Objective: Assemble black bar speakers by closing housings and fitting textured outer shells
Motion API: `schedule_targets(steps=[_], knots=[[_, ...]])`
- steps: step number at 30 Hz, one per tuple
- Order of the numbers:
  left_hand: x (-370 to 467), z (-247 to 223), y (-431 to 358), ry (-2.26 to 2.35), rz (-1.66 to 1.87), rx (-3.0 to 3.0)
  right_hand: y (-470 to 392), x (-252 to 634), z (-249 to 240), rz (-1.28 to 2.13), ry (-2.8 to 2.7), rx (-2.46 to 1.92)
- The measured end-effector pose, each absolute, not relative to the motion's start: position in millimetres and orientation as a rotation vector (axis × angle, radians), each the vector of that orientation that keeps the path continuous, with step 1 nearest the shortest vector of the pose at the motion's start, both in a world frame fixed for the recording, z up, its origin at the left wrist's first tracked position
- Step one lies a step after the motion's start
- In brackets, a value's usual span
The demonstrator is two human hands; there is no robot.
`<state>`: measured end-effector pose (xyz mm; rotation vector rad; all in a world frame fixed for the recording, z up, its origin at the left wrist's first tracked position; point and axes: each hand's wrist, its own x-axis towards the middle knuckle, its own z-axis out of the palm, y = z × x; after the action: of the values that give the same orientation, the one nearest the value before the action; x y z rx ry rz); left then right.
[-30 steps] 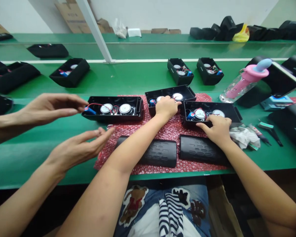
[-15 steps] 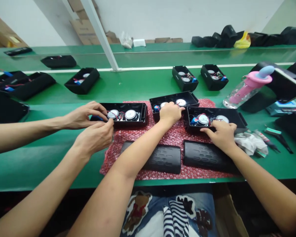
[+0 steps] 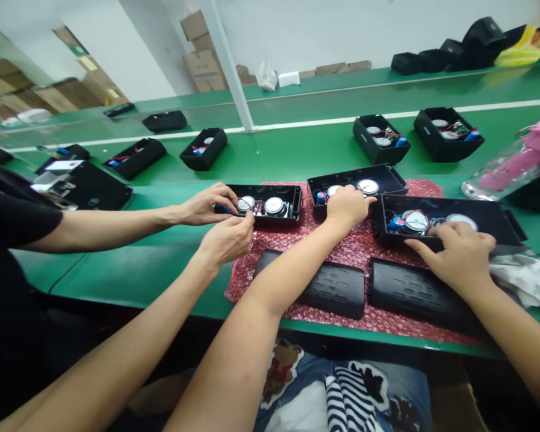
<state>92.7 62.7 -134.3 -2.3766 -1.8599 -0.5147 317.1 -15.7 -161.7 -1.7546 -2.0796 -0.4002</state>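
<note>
My left hand (image 3: 348, 205) is closed over the near wall of a tilted open black speaker housing (image 3: 389, 176), its fingertips hidden inside. With the thumb outside and the fingers over the near rim, my right hand (image 3: 461, 253) grips another open speaker housing (image 3: 486, 210). Inside this one are round speaker drivers (image 3: 416, 222), red wires and a blue cylindrical cell (image 3: 396, 224). Two black slotted panels (image 3: 335, 288) lie in front of the housings on red bubble wrap (image 3: 297, 243), the right one partly under my right forearm.
At left, a co-worker's two hands (image 3: 227, 240) work at wiring in a third housing (image 3: 292, 222). Several open housings (image 3: 204, 149) stand farther back on the green bench (image 3: 288, 147). A pink-topped bottle (image 3: 499, 168) and a crumpled white bag (image 3: 528, 276) are at right.
My view has turned left, so the bench appears shifted right and the co-worker's dark sleeve now shows. Both my hands keep their places on the same two housings.
</note>
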Motion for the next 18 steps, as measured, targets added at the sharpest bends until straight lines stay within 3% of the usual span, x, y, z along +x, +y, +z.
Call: schedule_targets(steps=[18], knots=[[90.4, -142.4, 62.0, -1.745, -0.534, -2.395, -12.5, 311.0, -151.5, -0.291, -2.049, -1.908]])
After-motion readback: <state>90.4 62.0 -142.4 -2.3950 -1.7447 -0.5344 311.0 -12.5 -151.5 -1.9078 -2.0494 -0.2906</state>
